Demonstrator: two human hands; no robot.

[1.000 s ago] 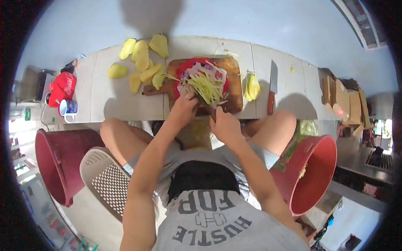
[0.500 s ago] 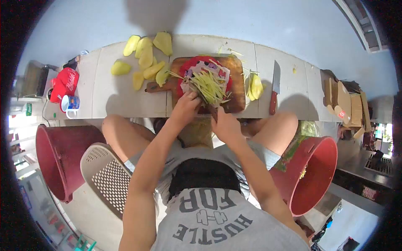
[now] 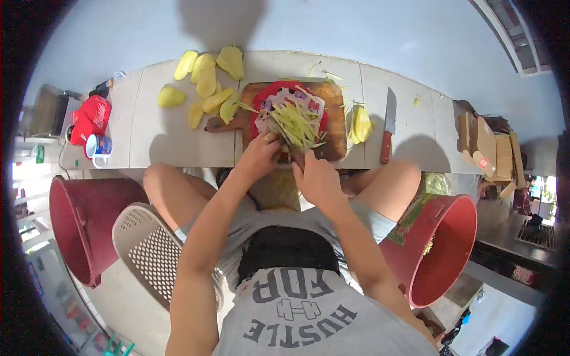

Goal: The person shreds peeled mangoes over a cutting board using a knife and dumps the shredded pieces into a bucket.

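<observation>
My right hand (image 3: 319, 179) is closed around the brown handle of a knife (image 3: 297, 155), its blade mostly hidden among pale green shreds. Curled at the near edge of the cloth is my left hand (image 3: 260, 156); its fingers are closed, and what they grip is hidden. A heap of thin fruit shreds (image 3: 295, 123) lies on a red-edged patterned cloth (image 3: 274, 90), beyond both hands. Under the cloth is a wooden cutting board (image 3: 337, 113) with its handle to the left. Peeled yellow-green fruit pieces, resembling unripe mango (image 3: 206, 81), lie left of the board.
More fruit slices (image 3: 360, 124) and a red-handled knife (image 3: 388, 127) lie to the right. A mug (image 3: 100, 148) and red bag (image 3: 92, 120) stand at the left end. Red tubs, one left (image 3: 98, 225) and one right (image 3: 445, 252), flank my legs, with a perforated basket (image 3: 151, 255).
Both hands stay at the board's near edge with only slight shifts. The right hand and knife handle have moved a little left. The view has shifted slightly.
</observation>
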